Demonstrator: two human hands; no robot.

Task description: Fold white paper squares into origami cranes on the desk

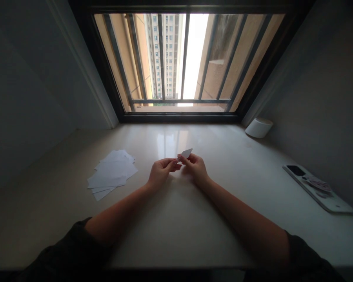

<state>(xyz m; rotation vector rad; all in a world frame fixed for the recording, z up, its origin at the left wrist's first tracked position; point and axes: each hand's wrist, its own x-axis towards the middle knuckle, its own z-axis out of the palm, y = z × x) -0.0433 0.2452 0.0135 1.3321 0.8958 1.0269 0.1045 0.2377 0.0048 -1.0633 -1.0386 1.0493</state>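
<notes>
A small piece of white paper (187, 152) is held up above the middle of the pale counter, its pointed end tilting up and to the right. My right hand (195, 166) pinches it between thumb and fingers. Close against it, my left hand (162, 170) has its thumb and fingertips closed at the paper's lower left end. The fingers partly cover the paper, so its full shape is hidden. To the left of my left hand, a loose stack of white paper sheets (111, 174) lies fanned out on the counter.
Right of my arms lies a phone (317, 190) with a round grip on its back. A white cylindrical object (259, 128) rests near the right wall. The counter (176, 227) runs up to a dark-framed window (179, 117) with bars outside, between walls on both sides.
</notes>
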